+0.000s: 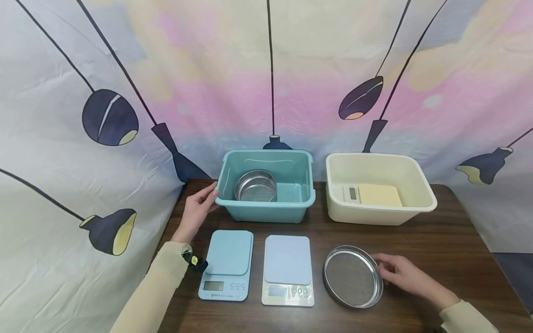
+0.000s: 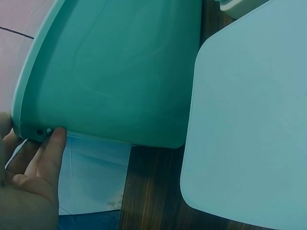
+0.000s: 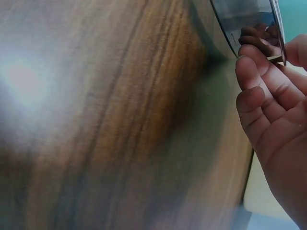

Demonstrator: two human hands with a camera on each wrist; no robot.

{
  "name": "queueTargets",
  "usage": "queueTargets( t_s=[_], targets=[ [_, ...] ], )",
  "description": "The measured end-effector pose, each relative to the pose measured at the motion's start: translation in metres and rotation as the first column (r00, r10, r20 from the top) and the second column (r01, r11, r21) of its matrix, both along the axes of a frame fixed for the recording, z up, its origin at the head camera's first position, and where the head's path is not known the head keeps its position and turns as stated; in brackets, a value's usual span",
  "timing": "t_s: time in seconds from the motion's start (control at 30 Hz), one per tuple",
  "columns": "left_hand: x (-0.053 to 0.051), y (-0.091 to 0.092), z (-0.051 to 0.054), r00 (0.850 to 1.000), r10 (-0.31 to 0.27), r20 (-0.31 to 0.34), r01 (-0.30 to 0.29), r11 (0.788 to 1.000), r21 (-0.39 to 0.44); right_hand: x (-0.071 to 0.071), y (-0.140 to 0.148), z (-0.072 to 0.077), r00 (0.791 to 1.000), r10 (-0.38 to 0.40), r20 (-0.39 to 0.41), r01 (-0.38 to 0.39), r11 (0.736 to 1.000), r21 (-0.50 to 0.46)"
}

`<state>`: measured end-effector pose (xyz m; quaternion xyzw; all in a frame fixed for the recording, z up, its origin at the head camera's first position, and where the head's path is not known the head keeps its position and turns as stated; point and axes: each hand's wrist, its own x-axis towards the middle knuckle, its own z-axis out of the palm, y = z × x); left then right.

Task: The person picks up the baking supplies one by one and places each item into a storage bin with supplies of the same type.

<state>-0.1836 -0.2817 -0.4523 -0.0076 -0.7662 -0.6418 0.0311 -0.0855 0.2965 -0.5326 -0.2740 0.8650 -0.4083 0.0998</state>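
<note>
My left hand (image 1: pixel 195 213) grips the left rim of a teal basin (image 1: pixel 266 214), thumb and fingers at its front-left corner. The left wrist view shows that hand (image 2: pixel 36 187) with fingertips against the underside of the basin's (image 2: pixel 124 72) rim. A smaller round metal sieve (image 1: pixel 256 187) lies inside. At the right, my right hand (image 1: pixel 410 279) pinches the right edge of a round metal sieve (image 1: pixel 351 277) near the table's front. In the right wrist view the hand (image 3: pixel 280 110) has its fingertips at the shiny sieve wall (image 3: pixel 247 17), the thumb on the other side.
A cream basin (image 1: pixel 374 215) behind the right-hand sieve holds a scale with a yellow top (image 1: pixel 380 195). Two flat scales, one light blue (image 1: pixel 229 254) and one white (image 1: pixel 287 260), lie side by side before the teal basin. A printed cloth (image 1: pixel 233 83) hangs behind the table.
</note>
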Motion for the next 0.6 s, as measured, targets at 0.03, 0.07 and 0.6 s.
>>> queueTargets(
  t_s=[0.03,0.07,0.6],
  targets=[
    [0.000,0.000,0.000,1.000,0.002,0.001,-0.002,1.000,0.002,0.000,0.000,0.001,1.000,-0.001,-0.020,0.001,1.000,0.001],
    [0.000,0.000,0.000,1.000,0.003,0.001,-0.003,1.000,0.003,-0.001,0.000,0.003,0.999,-0.003,-0.037,0.003,1.000,0.004],
    [-0.001,0.000,0.000,1.000,-0.004,-0.010,0.004,1.000,0.014,-0.014,-0.011,0.038,0.988,-0.026,-0.149,0.030,0.999,0.023]
  ],
)
